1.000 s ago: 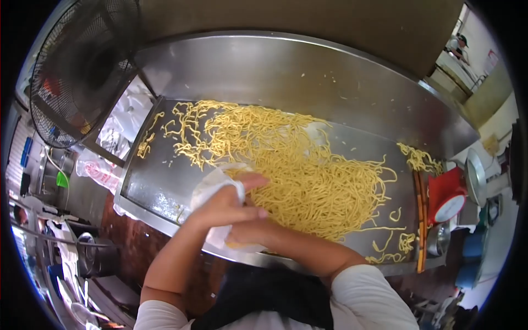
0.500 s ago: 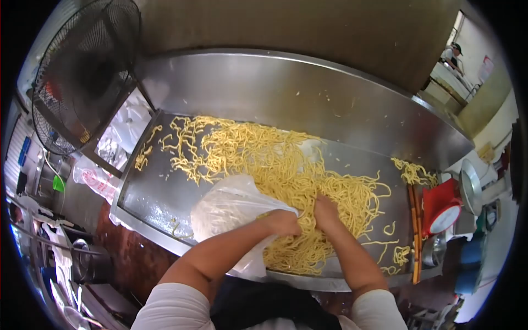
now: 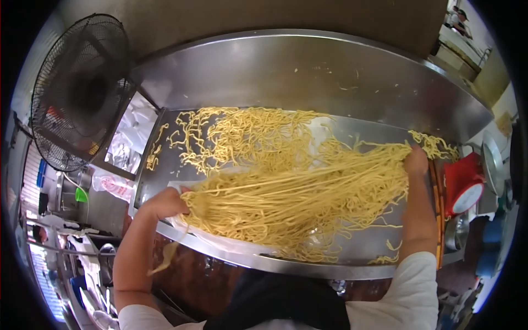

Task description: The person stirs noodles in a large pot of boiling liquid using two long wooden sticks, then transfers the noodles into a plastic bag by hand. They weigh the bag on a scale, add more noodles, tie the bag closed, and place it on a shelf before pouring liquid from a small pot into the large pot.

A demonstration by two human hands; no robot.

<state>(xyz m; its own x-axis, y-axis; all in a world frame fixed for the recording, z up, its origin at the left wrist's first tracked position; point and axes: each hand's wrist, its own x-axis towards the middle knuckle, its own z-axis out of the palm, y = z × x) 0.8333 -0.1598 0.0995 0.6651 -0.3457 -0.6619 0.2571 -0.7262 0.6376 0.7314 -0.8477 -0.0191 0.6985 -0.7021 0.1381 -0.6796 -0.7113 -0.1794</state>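
Note:
A long bundle of yellow noodles (image 3: pixel 297 190) is stretched across the steel table (image 3: pixel 308 77) between my two hands. My left hand (image 3: pixel 165 202) grips the bundle's left end together with the rim of a clear plastic bag (image 3: pixel 220 242) near the table's front edge. My right hand (image 3: pixel 416 162) holds the other end up at the far right. More loose noodles (image 3: pixel 242 132) lie spread on the table behind the bundle.
A black fan (image 3: pixel 77 93) stands at the left. A red weighing scale (image 3: pixel 462 187) sits at the right end, with a small noodle heap (image 3: pixel 434 146) behind it. Bags and buckets are on the floor at the left.
My hands have moved apart from the middle of the heap: the right hand swept far right lifting noodles, the left went left with the bag, which now lies flatter.

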